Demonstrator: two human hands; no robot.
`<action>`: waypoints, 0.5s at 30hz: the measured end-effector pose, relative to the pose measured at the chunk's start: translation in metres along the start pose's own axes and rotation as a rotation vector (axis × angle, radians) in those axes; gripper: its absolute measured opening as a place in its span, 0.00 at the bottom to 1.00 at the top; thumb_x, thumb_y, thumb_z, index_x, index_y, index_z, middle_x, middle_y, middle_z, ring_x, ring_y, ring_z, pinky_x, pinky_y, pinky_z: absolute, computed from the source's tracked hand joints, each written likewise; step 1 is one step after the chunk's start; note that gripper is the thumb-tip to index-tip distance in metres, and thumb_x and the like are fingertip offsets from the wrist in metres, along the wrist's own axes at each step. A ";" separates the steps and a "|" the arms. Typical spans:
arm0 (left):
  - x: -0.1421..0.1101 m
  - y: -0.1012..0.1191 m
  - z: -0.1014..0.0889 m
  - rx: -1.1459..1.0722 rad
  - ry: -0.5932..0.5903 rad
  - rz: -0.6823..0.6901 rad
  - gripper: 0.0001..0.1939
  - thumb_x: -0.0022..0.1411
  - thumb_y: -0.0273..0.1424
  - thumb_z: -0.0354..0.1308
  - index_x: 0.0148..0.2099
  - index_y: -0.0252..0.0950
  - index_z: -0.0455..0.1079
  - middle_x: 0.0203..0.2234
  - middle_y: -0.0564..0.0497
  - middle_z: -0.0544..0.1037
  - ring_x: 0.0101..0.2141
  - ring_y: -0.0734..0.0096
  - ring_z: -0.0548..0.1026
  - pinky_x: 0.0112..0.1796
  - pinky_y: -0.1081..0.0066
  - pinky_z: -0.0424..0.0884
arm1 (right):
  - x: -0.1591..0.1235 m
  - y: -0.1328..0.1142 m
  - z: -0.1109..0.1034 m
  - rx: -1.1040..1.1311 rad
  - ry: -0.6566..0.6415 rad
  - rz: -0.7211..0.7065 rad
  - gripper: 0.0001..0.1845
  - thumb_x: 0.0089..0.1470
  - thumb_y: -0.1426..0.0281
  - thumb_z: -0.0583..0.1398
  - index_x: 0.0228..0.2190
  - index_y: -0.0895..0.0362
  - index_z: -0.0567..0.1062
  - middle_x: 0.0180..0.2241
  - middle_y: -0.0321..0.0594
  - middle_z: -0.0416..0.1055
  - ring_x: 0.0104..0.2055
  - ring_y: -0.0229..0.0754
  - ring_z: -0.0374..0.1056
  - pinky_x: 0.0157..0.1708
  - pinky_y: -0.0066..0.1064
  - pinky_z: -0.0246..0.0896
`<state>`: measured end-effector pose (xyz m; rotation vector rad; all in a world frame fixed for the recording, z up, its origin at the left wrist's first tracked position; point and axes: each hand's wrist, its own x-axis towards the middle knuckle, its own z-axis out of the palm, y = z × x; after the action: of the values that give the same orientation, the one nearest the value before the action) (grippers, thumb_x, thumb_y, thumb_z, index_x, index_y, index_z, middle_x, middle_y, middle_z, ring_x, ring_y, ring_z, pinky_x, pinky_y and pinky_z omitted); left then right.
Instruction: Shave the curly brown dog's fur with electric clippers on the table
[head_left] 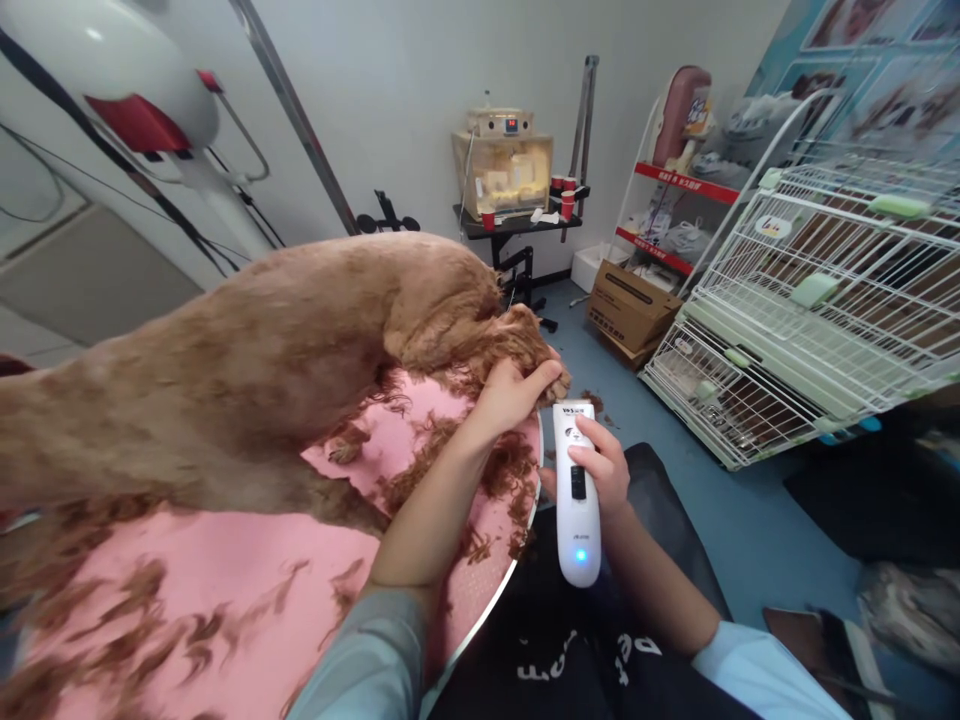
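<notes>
A brown dog [300, 330], clipped short over its back and side, stands on a round pink grooming table [300, 570]. My left hand [514, 395] is closed around one of its hind legs and holds the paw [556, 385] out past the table's rim. White hair clippers [577, 515] with a lit blue light sit in my right hand [600, 460], fingers wrapped round the body. The clipper head is right by the paw; whether it touches the fur I cannot tell. Loose brown hair [499, 470] lies scattered on the table.
A wire cage [810, 290] stands on the right beside a cardboard box [630, 305] and a shelf rack [686, 185]. At the back, a lit transparent box [502, 175] and red cups [489, 218] rest on a black table. A white dryer [112, 70] hangs upper left.
</notes>
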<state>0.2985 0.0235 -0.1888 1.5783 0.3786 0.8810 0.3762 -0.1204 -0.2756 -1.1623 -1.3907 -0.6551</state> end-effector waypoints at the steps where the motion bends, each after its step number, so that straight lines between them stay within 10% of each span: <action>1: 0.000 0.000 -0.001 0.002 -0.002 0.004 0.12 0.59 0.40 0.62 0.36 0.35 0.72 0.29 0.50 0.78 0.33 0.70 0.76 0.39 0.70 0.73 | 0.000 0.000 -0.001 0.012 -0.005 0.003 0.26 0.48 0.64 0.72 0.48 0.49 0.71 0.54 0.48 0.74 0.46 0.50 0.78 0.38 0.40 0.79; 15: -0.001 -0.005 0.000 -0.013 -0.091 -0.007 0.17 0.61 0.44 0.61 0.37 0.34 0.73 0.30 0.50 0.78 0.32 0.70 0.75 0.39 0.70 0.71 | 0.003 0.000 0.005 0.072 0.084 0.061 0.22 0.54 0.57 0.66 0.48 0.49 0.69 0.48 0.48 0.75 0.45 0.53 0.77 0.35 0.45 0.79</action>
<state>0.2995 0.0240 -0.1939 1.5976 0.3132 0.8019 0.3742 -0.1150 -0.2734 -1.1036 -1.2927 -0.5995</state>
